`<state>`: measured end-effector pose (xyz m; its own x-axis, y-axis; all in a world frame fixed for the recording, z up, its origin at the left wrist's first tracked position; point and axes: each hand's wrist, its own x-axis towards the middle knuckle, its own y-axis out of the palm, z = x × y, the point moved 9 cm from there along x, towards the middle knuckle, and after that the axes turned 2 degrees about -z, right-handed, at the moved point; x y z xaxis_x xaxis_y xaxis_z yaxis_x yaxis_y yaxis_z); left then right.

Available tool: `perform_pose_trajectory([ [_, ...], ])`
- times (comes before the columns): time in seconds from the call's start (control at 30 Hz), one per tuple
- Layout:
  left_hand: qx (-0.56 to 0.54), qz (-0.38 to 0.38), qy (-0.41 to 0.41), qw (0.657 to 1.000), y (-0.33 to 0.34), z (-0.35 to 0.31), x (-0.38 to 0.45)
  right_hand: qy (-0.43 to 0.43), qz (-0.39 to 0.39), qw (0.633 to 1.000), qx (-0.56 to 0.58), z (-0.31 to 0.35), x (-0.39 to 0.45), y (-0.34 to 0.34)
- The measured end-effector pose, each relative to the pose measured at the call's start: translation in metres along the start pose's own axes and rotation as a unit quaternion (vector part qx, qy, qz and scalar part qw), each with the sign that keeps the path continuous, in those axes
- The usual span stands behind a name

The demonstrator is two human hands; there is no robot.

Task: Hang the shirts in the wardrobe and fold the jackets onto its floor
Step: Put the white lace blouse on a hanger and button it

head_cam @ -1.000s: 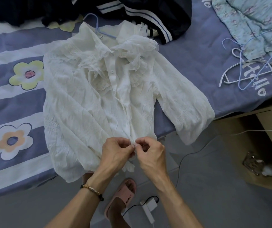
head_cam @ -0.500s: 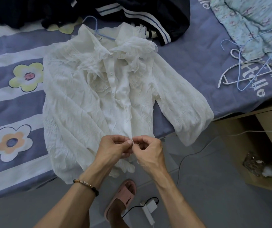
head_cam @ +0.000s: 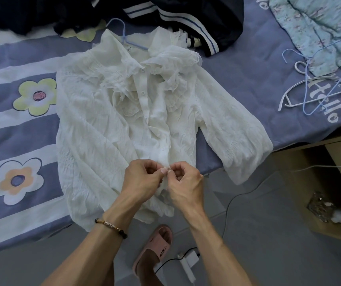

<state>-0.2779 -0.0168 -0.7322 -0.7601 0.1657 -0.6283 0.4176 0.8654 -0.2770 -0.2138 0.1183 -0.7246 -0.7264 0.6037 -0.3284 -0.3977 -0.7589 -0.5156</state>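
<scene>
The crinkled white ruffled blouse (head_cam: pixel 124 129) lies front-up and flat on the striped flower-print bedsheet (head_cam: pixel 16 133) just ahead of my hands, so its button strip faces me. My left hand (head_cam: pixel 142 180) and right hand (head_cam: pixel 183 182) meet at the strip's lower end, each pinching one edge, thumbs touching; I judge I am fastening a low button so the blouse hangs neatly. A pale blue wire hanger (head_cam: pixel 124 36) already sits in the collar, beyond my hands. Spare white and blue hangers (head_cam: pixel 309 91) lie far to my right.
</scene>
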Motion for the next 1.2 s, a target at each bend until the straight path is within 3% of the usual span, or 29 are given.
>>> perform_pose_trajectory([
  [0.1,0.014,0.07,-0.01,0.997,0.0,-0.01,0.006,0.05,0.051,0.993,0.097,-0.011,0.001,0.013],
  [0.23,0.022,0.149,-0.055,0.987,-0.003,-0.008,0.014,0.083,0.118,0.981,0.133,-0.021,-0.004,0.026],
  [0.37,-0.018,0.064,-0.053,0.996,-0.014,-0.006,0.026,0.081,0.166,0.973,0.139,-0.018,-0.006,0.038],
  [0.57,-0.058,-0.069,-0.049,0.995,-0.031,0.003,0.043,0.068,0.217,0.974,0.026,-0.032,-0.009,0.027],
  [0.7,0.018,-0.018,-0.05,0.998,-0.012,0.022,0.05,0.051,0.254,0.966,0.017,-0.035,-0.021,0.028],
  [0.83,0.166,0.016,0.049,0.985,0.003,0.014,0.041,0.05,0.319,0.946,0.006,-0.029,-0.032,0.043],
  [0.9,0.177,0.009,0.075,0.981,0.001,0.014,0.038,0.074,0.296,0.952,-0.009,-0.036,-0.027,0.046],
  [1.03,0.146,0.028,0.064,0.987,-0.012,0.025,0.038,0.046,0.107,0.989,-0.096,-0.052,0.001,0.031],
  [1.2,0.188,-0.011,0.06,0.98,-0.039,0.037,0.036,-0.038,0.056,0.96,-0.273,-0.032,0.01,0.054],
])
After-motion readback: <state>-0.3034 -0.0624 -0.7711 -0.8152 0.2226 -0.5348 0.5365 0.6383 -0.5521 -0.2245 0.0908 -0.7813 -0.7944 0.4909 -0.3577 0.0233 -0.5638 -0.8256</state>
